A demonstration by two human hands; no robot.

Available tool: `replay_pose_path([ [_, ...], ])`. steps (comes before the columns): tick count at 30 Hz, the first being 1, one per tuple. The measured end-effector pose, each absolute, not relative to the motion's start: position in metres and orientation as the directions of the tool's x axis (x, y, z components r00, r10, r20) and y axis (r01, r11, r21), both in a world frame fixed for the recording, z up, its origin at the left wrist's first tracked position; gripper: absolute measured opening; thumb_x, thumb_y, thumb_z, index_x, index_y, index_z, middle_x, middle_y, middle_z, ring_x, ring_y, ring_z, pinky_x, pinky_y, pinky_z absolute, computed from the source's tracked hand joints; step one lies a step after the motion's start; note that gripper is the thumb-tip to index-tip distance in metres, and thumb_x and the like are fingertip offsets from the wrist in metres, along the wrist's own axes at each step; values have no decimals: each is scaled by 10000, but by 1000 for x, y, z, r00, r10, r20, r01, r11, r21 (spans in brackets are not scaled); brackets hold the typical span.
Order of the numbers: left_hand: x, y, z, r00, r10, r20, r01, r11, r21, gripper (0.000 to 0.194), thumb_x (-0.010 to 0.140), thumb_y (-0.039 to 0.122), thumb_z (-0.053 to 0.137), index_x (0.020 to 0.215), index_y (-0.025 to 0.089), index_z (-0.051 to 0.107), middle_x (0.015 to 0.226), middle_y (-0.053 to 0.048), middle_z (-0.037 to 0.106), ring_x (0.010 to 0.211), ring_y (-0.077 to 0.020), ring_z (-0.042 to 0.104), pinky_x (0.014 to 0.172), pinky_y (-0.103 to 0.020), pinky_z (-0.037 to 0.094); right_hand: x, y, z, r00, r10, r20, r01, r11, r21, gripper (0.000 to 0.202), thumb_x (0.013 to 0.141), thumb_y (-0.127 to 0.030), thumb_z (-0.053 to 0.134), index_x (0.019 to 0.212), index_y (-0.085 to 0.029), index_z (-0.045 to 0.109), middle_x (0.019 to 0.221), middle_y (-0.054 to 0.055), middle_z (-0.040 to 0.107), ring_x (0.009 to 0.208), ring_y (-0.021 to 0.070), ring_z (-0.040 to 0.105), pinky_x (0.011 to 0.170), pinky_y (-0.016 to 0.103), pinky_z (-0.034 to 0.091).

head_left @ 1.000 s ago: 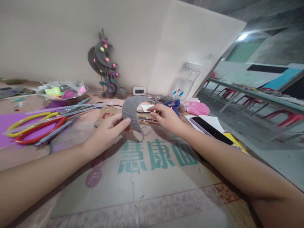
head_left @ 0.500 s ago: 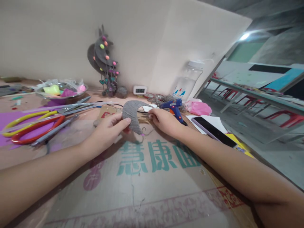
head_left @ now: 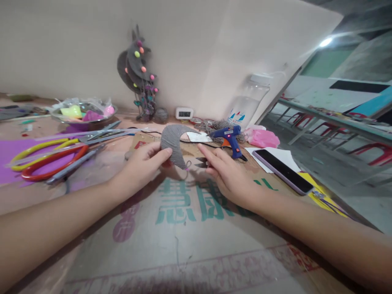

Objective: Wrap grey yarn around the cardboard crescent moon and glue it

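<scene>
A crescent wrapped in grey yarn (head_left: pixel 172 143) is held up over the cardboard by my left hand (head_left: pixel 150 161), whose thumb lies on its front face. The crescent's thin upper tip points right. At its lower tip is a small yarn loop (head_left: pixel 188 164) with a bit of pink. My right hand (head_left: pixel 225 173) is closed on small scissors (head_left: pixel 201 163), mostly hidden in the fingers. Their two dark blades are apart and point left, close to the loop.
A blue glue gun (head_left: pixel 228 138) with a lit red light lies behind my right hand, near a phone (head_left: pixel 283 171). Large scissors (head_left: pixel 55 157) lie at left by a metal bowl (head_left: pixel 82 118). A decorated grey moon hanging (head_left: pixel 139 73), timer (head_left: pixel 184 113) and water bottle (head_left: pixel 249 100) stand behind.
My right hand has moved from the crescent's upper tip down and toward me, and the scissor blades now show by the lower loop. My left hand keeps its hold. The view has shifted slightly.
</scene>
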State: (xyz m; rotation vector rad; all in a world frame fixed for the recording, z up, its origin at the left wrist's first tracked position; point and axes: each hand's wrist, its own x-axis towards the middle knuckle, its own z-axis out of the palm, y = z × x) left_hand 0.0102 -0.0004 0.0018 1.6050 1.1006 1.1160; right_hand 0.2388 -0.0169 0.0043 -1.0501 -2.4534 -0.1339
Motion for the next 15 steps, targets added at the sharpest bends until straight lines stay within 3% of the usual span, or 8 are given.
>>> replay_pose_path([
  [4, 11, -3, 1, 272, 938, 215, 188, -271, 944, 215, 832, 353, 518, 777, 171, 619, 730, 6, 614, 709, -161, 572, 658, -248, 430, 238, -17, 3, -668, 552, 499, 639, 769, 5, 367, 944, -220, 367, 1306, -183, 409, 1044, 89, 593, 975, 181, 555, 802, 325, 486],
  [8, 12, -4, 1, 305, 931, 202, 128, -250, 960, 233, 838, 357, 519, 889, 164, 638, 820, -21, 657, 791, -182, 592, 708, -261, 446, 238, -9, 1, -678, 503, 536, 636, 768, 83, 286, 943, -206, 374, 1184, -145, 514, 969, 79, 630, 927, 175, 571, 796, 315, 480],
  [15, 9, 0, -3, 278, 945, 173, 115, -212, 970, 207, 819, 364, 538, 812, 176, 624, 758, -12, 630, 731, -172, 582, 666, -265, 447, 236, -7, 1, -705, 445, 552, 617, 769, 168, 292, 944, -213, 365, 1165, -124, 535, 899, 88, 622, 863, 188, 552, 738, 320, 450],
])
